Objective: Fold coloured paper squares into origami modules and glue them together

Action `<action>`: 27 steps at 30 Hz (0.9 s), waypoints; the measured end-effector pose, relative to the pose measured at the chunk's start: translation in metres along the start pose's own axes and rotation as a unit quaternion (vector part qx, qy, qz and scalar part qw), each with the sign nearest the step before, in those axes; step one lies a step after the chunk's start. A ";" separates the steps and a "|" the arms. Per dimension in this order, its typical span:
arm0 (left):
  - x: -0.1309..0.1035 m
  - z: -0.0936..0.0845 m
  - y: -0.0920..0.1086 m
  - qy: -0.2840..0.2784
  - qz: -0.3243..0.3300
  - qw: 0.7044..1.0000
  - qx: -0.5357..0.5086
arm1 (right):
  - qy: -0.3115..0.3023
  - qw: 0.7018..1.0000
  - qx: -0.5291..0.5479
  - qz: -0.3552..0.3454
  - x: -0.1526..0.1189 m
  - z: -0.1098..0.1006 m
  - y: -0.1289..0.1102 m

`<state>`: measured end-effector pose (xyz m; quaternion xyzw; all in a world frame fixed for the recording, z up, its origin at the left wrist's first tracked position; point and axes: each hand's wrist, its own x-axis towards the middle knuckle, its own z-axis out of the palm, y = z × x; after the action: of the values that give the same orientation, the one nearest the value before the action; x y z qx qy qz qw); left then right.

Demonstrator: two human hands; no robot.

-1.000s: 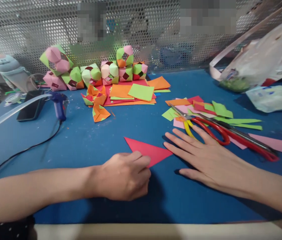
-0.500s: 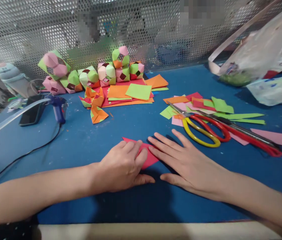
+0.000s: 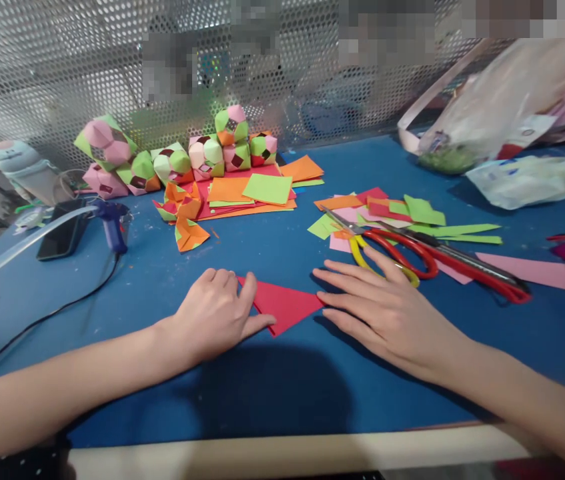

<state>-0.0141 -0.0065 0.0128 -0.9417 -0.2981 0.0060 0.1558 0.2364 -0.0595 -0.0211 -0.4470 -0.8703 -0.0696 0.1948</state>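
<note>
A folded red paper [image 3: 287, 305], kite-like in outline, lies flat on the blue table in front of me. At its left edge rests my left hand [image 3: 219, 305], most of its fingers curled, with the thumb and index finger on the paper. My right hand [image 3: 377, 300] lies palm down with its fingers stretched and spread; a fingertip touches the paper's pointed right corner. Just beyond that hand are scissors [image 3: 427, 261] with one red and one yellow handle, partly covered by its fingers.
Folded paper balls [image 3: 206, 158] line the back beside stacked coloured sheets [image 3: 275, 189]. Paper scraps [image 3: 425, 210] and a red-and-black cutter [image 3: 482, 267] lie right. A blue glue gun [image 3: 113, 230] and phone [image 3: 59, 233] sit left. Plastic bags [image 3: 527, 180] stand back right.
My left hand has slid left along the red paper, uncovering more of it. My right hand still lies spread at the paper's right end. The view has shifted slightly.
</note>
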 end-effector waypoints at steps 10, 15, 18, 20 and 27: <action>0.009 0.007 -0.016 0.058 0.093 0.964 -0.243 | -0.011 0.998 0.041 0.042 0.011 0.003 -0.003; 0.015 0.014 -0.011 0.078 0.098 0.954 -0.272 | -0.011 0.997 0.073 0.014 0.025 0.008 -0.014; 0.018 0.015 -0.011 0.086 0.070 0.948 -0.299 | 0.008 0.994 0.109 0.020 0.037 0.012 -0.013; 0.018 0.014 -0.012 0.098 0.011 0.937 -0.335 | 0.025 0.985 0.157 0.073 0.047 0.013 -0.010; 0.022 0.012 -0.017 0.156 -0.232 0.786 -0.552 | 0.072 0.822 0.447 0.345 0.077 0.014 -0.009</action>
<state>-0.0072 0.0225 0.0082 -0.7578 -0.4313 -0.3426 -0.3497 0.1851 -0.0033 -0.0024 -0.5756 -0.5785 0.3670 0.4465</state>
